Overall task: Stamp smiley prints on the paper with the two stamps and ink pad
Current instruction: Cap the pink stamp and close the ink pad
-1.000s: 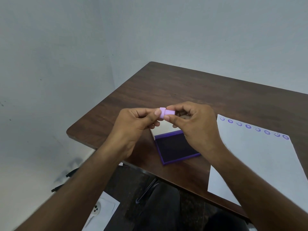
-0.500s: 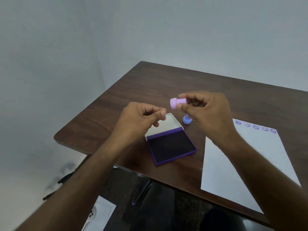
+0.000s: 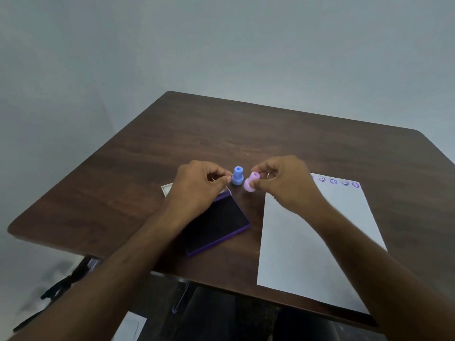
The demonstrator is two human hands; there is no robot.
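1. Head view: both forearms reach forward over the near edge of a dark wood worktop point(image 3: 270, 134), the two hands close together above its middle.
2. Right hand point(image 3: 283, 179) pinches a pink stamp point(image 3: 251, 184) between thumb and curled fingers; the stamp is tilted, its wide end low and just above the worktop.
3. Left hand point(image 3: 197, 185) has its fingers curled, thumb meeting fingertip just beside a blue stamp point(image 3: 237, 176); whether it touches the stamp cannot be told.
4. Blue stamp stands upright on the worktop between the two hands, just left of the pink one.
5. Open purple ink pad point(image 3: 219, 225) lies under the left wrist, which hides part of its white lid point(image 3: 168, 189).
6. White paper point(image 3: 307, 242) lies to the right of the pad, partly covered by the right forearm; a row of purple smiley prints point(image 3: 333, 181) runs along its far edge.
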